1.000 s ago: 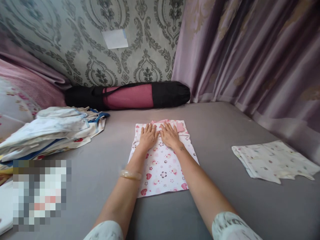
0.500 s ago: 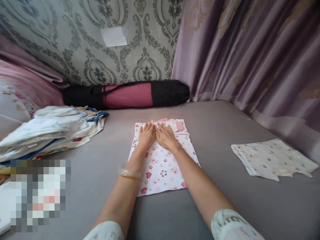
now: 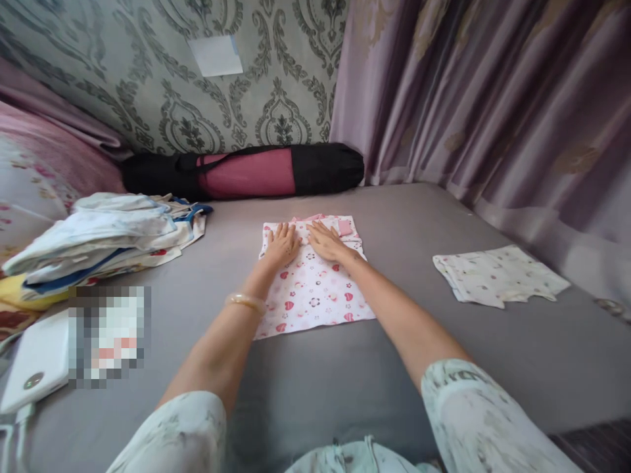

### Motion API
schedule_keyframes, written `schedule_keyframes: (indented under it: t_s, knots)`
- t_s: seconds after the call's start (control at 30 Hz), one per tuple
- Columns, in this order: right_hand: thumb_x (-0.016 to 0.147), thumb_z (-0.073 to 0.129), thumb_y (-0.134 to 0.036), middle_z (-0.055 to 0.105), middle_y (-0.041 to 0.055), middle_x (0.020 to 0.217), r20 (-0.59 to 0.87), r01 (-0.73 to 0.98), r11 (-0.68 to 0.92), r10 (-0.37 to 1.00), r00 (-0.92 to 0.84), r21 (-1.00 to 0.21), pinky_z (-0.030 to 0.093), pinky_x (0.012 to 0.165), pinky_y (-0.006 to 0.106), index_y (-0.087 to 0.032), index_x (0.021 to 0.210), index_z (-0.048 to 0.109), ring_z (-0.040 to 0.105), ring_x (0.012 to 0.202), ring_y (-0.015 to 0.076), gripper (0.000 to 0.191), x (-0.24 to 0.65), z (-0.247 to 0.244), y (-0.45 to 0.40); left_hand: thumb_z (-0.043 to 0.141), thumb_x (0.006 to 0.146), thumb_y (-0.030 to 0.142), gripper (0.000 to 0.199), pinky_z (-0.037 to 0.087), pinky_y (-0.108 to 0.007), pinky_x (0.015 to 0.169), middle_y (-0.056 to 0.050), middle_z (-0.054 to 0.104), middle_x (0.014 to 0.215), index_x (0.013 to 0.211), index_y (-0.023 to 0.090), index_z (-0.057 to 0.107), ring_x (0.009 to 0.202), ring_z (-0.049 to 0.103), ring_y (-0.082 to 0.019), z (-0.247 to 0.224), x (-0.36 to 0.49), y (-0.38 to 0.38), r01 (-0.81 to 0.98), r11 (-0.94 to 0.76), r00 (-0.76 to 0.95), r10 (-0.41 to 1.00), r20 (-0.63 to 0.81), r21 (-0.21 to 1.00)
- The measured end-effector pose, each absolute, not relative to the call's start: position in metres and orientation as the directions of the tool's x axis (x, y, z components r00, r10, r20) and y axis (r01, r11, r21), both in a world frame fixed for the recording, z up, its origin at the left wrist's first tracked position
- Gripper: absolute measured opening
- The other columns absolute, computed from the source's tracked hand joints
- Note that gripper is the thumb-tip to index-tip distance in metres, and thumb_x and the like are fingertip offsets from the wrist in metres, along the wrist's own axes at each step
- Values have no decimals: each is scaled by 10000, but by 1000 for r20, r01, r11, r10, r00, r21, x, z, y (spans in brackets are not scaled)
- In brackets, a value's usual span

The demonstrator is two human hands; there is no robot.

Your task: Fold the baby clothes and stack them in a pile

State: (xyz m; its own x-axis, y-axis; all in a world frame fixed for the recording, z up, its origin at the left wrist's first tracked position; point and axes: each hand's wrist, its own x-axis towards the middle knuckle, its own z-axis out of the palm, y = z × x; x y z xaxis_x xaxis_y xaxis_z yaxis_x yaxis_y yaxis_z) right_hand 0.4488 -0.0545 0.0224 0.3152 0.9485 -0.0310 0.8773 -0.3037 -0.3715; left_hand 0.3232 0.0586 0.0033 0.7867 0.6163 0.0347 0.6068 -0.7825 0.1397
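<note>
A white baby garment (image 3: 315, 295) with pink hearts and flowers lies flat on the grey bed sheet (image 3: 315, 387), its sleeves folded in along the far end. A pink cuff (image 3: 344, 227) shows near its far right corner. My left hand (image 3: 282, 244) rests flat on the far left part of the cloth, fingers stretched out. Beside it, my right hand (image 3: 325, 242) presses on the folded sleeve with its fingers extended. Neither hand grips anything. The cloth under both palms is hidden.
At the left is a pile of clothes (image 3: 113, 230). A white power bank (image 3: 39, 361) with cables lies nearer, beside a blurred-out patch. One folded, patterned garment (image 3: 497, 276) is on the right. A black and pink rolled bag (image 3: 246, 172) lies along the wall.
My hands have spread apart a little on the cloth, the left one shifting leftward. The view has shifted, bringing the power bank and my lap into sight.
</note>
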Motion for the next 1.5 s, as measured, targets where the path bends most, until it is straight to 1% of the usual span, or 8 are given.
schedule_keyframes:
  t_s: [0.1,0.23,0.5,0.7,0.93,1.03,1.33,1.5]
  knots:
    - [998,217,-373,158,41,1610,-16,888,-292,952,306,-355,65,1192,427,-207,1526,270,91,1481,191,556,454,25,-94,198,984,451,620,105,-488,1186,-112,193,1600,1514,134,250,1483,119,-247,13,292,47,533,-837,844,537,-2,119]
    - [994,215,-434,127,73,1612,-63,899,-310,950,306,-308,36,1194,427,-160,1534,243,52,1484,208,606,449,14,-151,192,980,497,635,76,-453,1194,-93,185,1604,1516,163,255,1486,104,-223,13,245,29,428,-897,903,422,-77,113]
    - [1000,188,-437,188,93,1600,-19,924,-319,946,323,-212,35,1195,439,-144,1525,265,104,1479,216,606,436,2,-178,124,978,545,668,56,-429,1202,-82,217,1598,1523,177,241,1483,122,-210,-7,217,20,375,-919,927,376,-14,121]
    - [1000,216,-423,196,132,1592,-5,941,-273,961,277,-199,54,1191,496,-123,1516,287,120,1475,260,601,427,11,-185,160,979,535,670,97,-501,1187,-146,240,1581,1503,138,284,1476,144,-271,4,216,3,399,-911,916,400,-18,101]
    - [1010,241,-438,152,85,1608,-8,965,-54,999,53,-258,89,1193,486,-225,1526,277,101,1478,251,559,387,21,-210,127,977,573,689,83,-458,1196,-116,189,1596,1521,165,238,1483,109,-226,15,205,-51,199,-962,979,186,-86,189]
    - [1013,255,-415,136,73,1612,-29,964,-54,998,48,-260,79,1194,488,-238,1524,284,108,1477,252,541,383,18,-213,119,983,559,684,69,-465,1197,-115,147,1601,1529,157,215,1485,75,-226,14,205,-55,211,-954,974,188,-124,213]
    - [1008,288,-393,148,85,1609,-33,961,-65,998,58,-270,61,1192,499,-230,1518,298,102,1477,255,536,385,17,-210,193,984,556,655,92,-492,1195,-121,200,1593,1515,178,261,1480,130,-238,9,204,-50,197,-950,980,188,-59,243]
    - [998,303,-473,214,83,1596,-49,932,-61,998,46,-358,102,1201,447,-221,1496,353,142,1472,240,560,394,21,-223,319,965,563,615,224,-481,1169,-152,306,1553,1449,191,398,1440,265,-274,13,188,-47,145,-941,986,163,35,306]
